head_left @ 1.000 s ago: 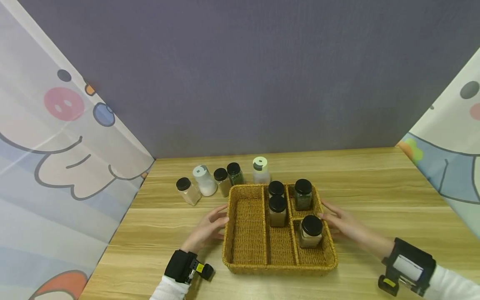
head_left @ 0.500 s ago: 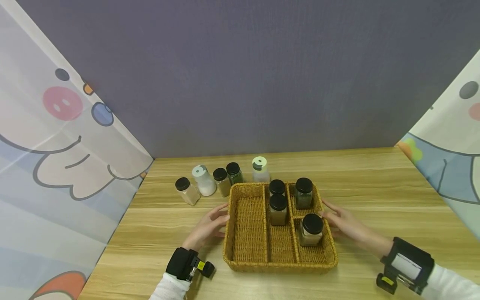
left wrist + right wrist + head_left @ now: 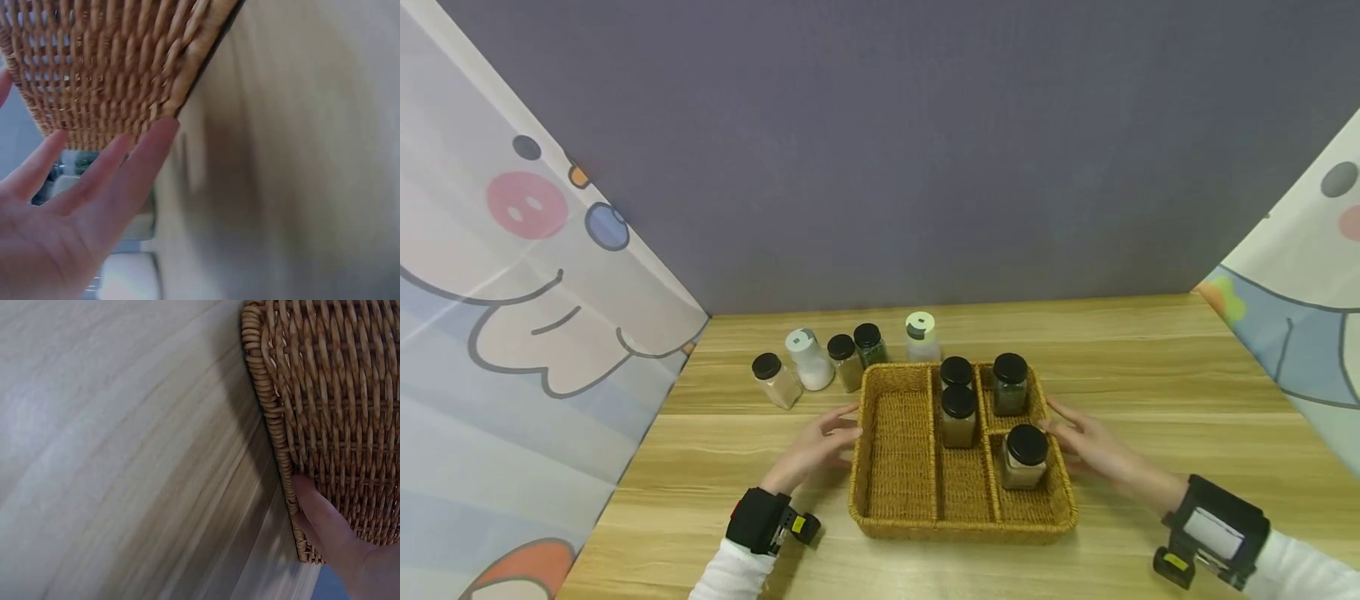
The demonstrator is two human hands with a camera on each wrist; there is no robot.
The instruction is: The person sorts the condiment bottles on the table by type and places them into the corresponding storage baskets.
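A rectangular woven basket (image 3: 897, 467) with several compartments lies between the two hands on the table. The left hand (image 3: 812, 452) touches its left side; the left wrist view shows straight, spread fingers (image 3: 128, 187) against the wicker wall (image 3: 106, 75). On the opposite side the right hand (image 3: 1097, 454) rests against the wall, with fingers (image 3: 325, 519) near the lower edge in the right wrist view. Black-lidded jars stand in the basket: two (image 3: 958, 425) in the middle compartment, one (image 3: 1011, 392) at back right and one (image 3: 1024, 462) at front right.
Behind and left of the basket stand several containers: a black-lidded jar (image 3: 778, 385), a white-topped shaker (image 3: 811, 367), two dark-lidded jars (image 3: 848, 371) and another white-topped shaker (image 3: 922, 343). A grey panel (image 3: 925, 167) rises behind the wooden table (image 3: 1165, 367).
The basket, with its jars, has shifted slightly away from the person and a little to the right. Both hands stay at its sides.
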